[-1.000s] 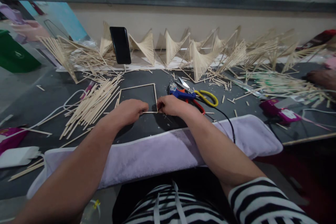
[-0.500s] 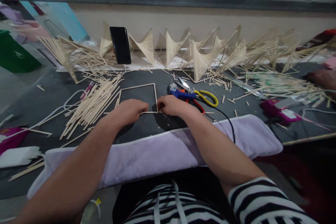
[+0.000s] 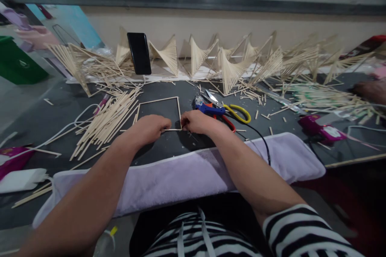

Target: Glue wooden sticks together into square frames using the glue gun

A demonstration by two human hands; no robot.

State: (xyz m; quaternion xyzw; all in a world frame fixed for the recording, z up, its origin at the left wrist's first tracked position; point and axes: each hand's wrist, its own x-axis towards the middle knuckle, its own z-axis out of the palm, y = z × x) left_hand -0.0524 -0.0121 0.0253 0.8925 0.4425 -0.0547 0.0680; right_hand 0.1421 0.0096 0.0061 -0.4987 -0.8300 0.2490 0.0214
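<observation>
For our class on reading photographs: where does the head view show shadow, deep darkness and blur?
Head view, middle: shadow on the dark table below the right hand; head view, lower right: very dark; head view, right edge: a co-worker's hand is blurred, softer than the stick frame.

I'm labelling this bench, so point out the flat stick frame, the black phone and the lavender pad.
Flat stick frame (image 3: 159, 100): head view, its far stick.
Black phone (image 3: 139, 53): head view, its dark face.
Lavender pad (image 3: 181, 178): head view, its middle.
</observation>
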